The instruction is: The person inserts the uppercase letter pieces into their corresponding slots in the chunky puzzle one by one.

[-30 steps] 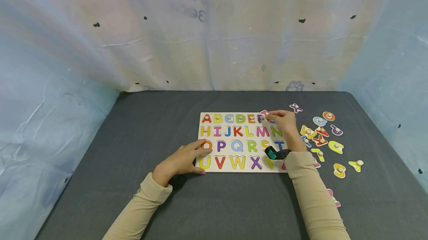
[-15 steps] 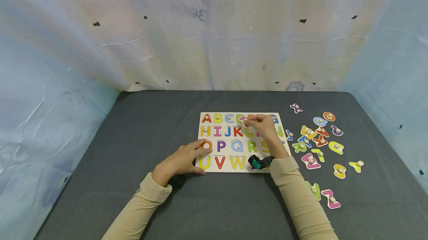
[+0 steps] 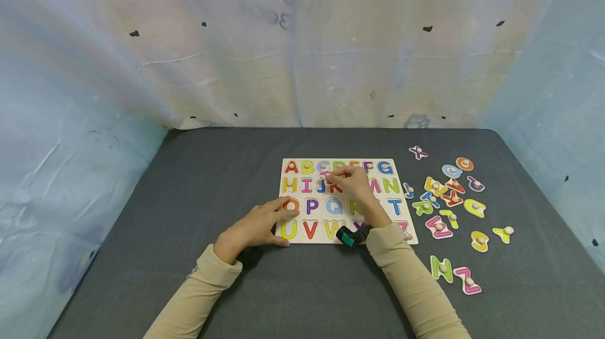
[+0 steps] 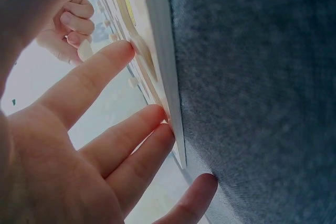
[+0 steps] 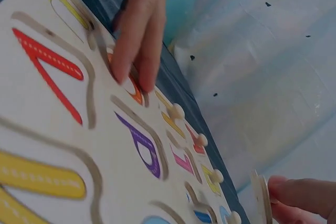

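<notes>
A white wooden alphabet puzzle board (image 3: 322, 217) lies on the table. My left hand (image 3: 255, 226) rests at its left edge, fingers spread and fairly straight around the O recess, the thumb by the lower corner. Over the I and J recesses, my right hand (image 3: 352, 181) pinches a small pink letter puzzle piece (image 3: 324, 174) between thumb and fingertips. That letter piece (image 5: 261, 198) shows edge-on in the right wrist view, raised above the board. Knobbed pieces such as A (image 3: 291, 167) and H (image 3: 290, 185) sit in their recesses; the I recess (image 3: 306, 185) shows no knob.
Loose knobbed letters lie right of the board, among them a purple X (image 3: 418, 152), a green N (image 3: 441, 269) and a pink Z (image 3: 467, 281). Dark cloth (image 3: 227, 171) covers the table. A pale sheet (image 3: 331, 76) hangs behind it.
My right hand has carried the pink letter piece leftward and slightly nearer across the board, from above F to above I and J. My left hand has stayed in place.
</notes>
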Tool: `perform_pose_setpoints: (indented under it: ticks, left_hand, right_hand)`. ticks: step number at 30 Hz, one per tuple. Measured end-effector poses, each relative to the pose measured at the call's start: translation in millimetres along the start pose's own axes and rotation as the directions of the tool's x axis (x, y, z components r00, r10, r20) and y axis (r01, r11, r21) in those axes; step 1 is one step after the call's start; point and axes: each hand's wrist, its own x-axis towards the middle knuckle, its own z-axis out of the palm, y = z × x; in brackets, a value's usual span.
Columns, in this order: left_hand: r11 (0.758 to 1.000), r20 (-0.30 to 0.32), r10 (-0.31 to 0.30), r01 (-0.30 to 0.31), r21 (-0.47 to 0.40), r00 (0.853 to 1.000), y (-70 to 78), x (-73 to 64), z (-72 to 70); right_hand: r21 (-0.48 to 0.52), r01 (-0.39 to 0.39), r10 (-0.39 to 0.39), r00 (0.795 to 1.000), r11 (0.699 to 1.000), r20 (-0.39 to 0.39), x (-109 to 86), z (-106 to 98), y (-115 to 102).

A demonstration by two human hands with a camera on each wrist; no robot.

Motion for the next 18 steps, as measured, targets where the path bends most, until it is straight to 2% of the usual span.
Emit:
perform_pose_setpoints:
  ticks: [6,9,18]
  left_hand:
    - [1.0,0.004,-0.002,0.002,0.003,1.0,0.9,0.3,-0.6]
    - [1.0,0.004,-0.001,0.001,0.007,1.0,0.5,0.6,0.0]
    - [1.0,0.002,0.003,-0.003,0.007,1.0,-0.9,0.5,0.7]
  right_hand:
    - [0.063,-0.003,0.0,0.999,0.998,0.047,3.1,18.1,2.6]
    - [0.091,-0.035,0.03,0.998,0.995,0.059,2.6,28.3,2.4]
    - [0.123,-0.061,0.057,0.998,0.99,0.037,3.9,51.7,2.1]
